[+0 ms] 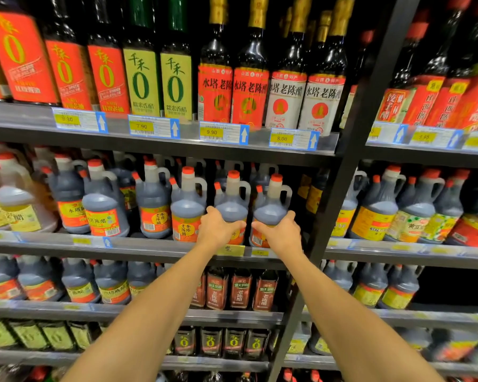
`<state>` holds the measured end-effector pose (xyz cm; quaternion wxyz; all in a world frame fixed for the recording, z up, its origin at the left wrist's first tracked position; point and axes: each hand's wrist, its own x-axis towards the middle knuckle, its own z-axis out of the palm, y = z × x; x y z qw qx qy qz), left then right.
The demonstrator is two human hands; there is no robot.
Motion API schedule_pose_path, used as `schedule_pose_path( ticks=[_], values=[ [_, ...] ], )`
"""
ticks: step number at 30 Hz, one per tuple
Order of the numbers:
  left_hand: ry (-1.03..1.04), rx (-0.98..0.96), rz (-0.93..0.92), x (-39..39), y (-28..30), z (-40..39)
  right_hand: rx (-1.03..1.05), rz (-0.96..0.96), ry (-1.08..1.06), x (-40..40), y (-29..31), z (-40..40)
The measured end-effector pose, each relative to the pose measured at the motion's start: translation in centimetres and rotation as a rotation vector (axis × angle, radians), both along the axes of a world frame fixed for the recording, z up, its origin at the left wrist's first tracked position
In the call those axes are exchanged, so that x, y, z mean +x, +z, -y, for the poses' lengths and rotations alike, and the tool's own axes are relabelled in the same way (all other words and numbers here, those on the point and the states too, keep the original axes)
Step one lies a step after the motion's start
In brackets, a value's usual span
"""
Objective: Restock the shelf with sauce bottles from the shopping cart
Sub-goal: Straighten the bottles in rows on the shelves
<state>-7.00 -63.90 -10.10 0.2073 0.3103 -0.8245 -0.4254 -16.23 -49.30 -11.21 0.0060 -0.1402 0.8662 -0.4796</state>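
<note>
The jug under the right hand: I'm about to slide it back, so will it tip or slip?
The jug looks nearly full of dark liquid, so probably heavy. Its wide base suggests it slides rather than tips. The smooth plastic may slip under the right hand; the handle offers firmer grip.

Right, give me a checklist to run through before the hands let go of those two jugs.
1. Left hand holds the left jug: ok.
2. Right hand holds the right jug: ok.
3. Both jugs upright, red caps on: ok.
4. Jug bases fully seated on the shelf: cannot tell, hands cover them.
5. Labels facing front: cannot tell.
6. Neighbouring jug standing undisturbed: ok.
</note>
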Motion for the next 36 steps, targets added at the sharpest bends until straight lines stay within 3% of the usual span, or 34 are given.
schedule_pose_path(
  ticks=[25,36],
  values=[
    [0.015,-0.012,-0.028,-0.1,-1.3,-0.2,-0.023,0.001,0.02,0.0,-0.5,-0.4],
    [0.014,-0.101,0.054,0.4,-2.7,-0.1,0.029,0.038,0.071,0.0,-1.5,-1.0]
  ],
)
